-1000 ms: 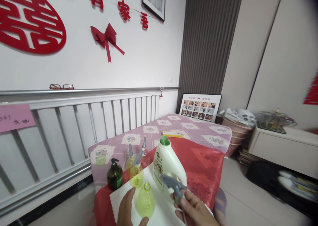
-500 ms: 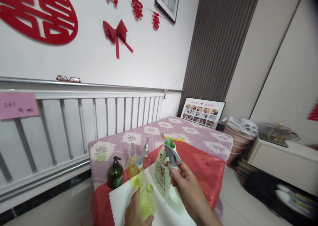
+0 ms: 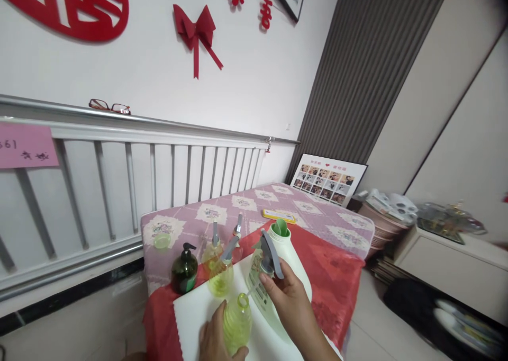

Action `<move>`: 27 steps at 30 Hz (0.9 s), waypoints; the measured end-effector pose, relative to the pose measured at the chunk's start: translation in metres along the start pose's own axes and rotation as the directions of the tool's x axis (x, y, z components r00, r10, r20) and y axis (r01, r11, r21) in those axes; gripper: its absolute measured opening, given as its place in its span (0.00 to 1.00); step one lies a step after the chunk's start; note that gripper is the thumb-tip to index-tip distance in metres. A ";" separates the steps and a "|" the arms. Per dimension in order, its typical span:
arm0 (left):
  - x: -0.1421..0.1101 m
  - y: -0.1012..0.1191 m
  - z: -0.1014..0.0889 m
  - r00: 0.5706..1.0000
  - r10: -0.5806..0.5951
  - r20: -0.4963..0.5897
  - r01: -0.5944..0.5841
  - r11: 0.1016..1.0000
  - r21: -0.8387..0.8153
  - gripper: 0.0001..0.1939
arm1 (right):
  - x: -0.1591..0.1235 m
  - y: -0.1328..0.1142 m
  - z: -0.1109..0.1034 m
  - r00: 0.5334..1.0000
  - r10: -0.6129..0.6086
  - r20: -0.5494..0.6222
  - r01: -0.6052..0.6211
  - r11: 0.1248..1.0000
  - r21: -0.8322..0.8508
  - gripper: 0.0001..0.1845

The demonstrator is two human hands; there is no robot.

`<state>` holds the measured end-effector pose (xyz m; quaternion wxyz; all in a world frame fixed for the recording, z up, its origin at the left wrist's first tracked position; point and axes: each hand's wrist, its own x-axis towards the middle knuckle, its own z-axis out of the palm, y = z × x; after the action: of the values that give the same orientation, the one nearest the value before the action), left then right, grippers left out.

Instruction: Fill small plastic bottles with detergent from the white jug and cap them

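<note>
- The yellow-green open bottle (image 3: pixel 237 326) stands roughly upright near the table's close edge, seemingly on the white sheet (image 3: pixel 191 314); its mouth (image 3: pixel 243 300) is uncovered
- The left hand (image 3: pixel 214 334) curls round it from 8 o'clock, steadying it; a second ago that hand was spread wide beside it
- At 1 o'clock from the bottle is the grey spray head (image 3: pixel 270 252), gripped in the fingers of the right hand (image 3: pixel 288 297)
- What has changed: half a second ago the spray head was upright before the jug's neck; now it leans, and its thin tube (image 3: pixel 254 288) slants toward 7 o'clock, ending at or just beside the bottle's mouth; I cannot tell whether the tip is inside
- As I judge it, this brings tube and mouth into line, with the head not yet seated
- The pale green jug (image 3: pixel 297 268) stands at 2 o'clock, behind the right hand
- A capped spray bottle (image 3: pixel 221 282) is near at 11 o'clock, with two more behind it; the dark pump bottle (image 3: pixel 184 271) sits at 10 o'clock; these seem unmoved
- Farther out, a yellow box (image 3: pixel 279 216) lies at 1 o'clock beyond the red cloth (image 3: pixel 333 281) on the table (image 3: pixel 182 220)
</note>
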<state>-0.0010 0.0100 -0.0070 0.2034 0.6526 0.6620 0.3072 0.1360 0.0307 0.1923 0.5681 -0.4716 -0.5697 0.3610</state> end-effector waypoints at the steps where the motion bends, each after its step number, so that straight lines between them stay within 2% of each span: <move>1: 0.000 -0.001 0.001 1.000 -0.001 -0.007 0.001 1.000 0.004 0.45 | 0.000 0.004 0.001 1.000 0.002 0.011 -0.002 1.000 -0.029 0.27; 4: 0.000 -0.003 0.004 1.000 -0.001 -0.024 0.001 1.000 0.004 0.44 | -0.002 0.022 0.004 0.999 0.013 0.041 -0.009 0.995 -0.097 0.28; 9: -0.001 -0.004 0.006 1.000 -0.019 0.000 0.019 0.999 -0.043 0.46 | -0.013 0.057 0.007 0.992 0.072 0.106 -0.060 0.992 -0.115 0.28; 15: -0.006 -0.005 0.009 0.999 0.001 0.045 0.001 0.999 -0.046 0.48 | -0.031 0.085 -0.002 0.980 0.138 0.145 -0.124 0.987 -0.101 0.27; 22: -0.007 -0.014 0.013 0.989 0.093 0.113 -0.082 0.992 -0.097 0.46 | -0.046 0.084 -0.013 0.988 0.134 0.079 -0.126 0.987 -0.102 0.27; 25: -0.005 -0.015 0.007 0.968 0.125 0.216 -0.102 0.988 -0.118 0.49 | -0.045 0.079 -0.018 0.983 0.133 0.125 -0.115 0.983 -0.140 0.25; 27: -0.004 -0.016 0.003 0.959 0.153 0.240 -0.122 0.983 -0.138 0.48 | -0.043 0.076 -0.021 0.973 0.138 0.185 -0.104 0.978 -0.182 0.24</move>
<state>-0.0099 0.0069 -0.0206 0.3027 0.7170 0.5641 0.2760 0.1629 0.0098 0.1095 0.4433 -0.5147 -0.6218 0.3898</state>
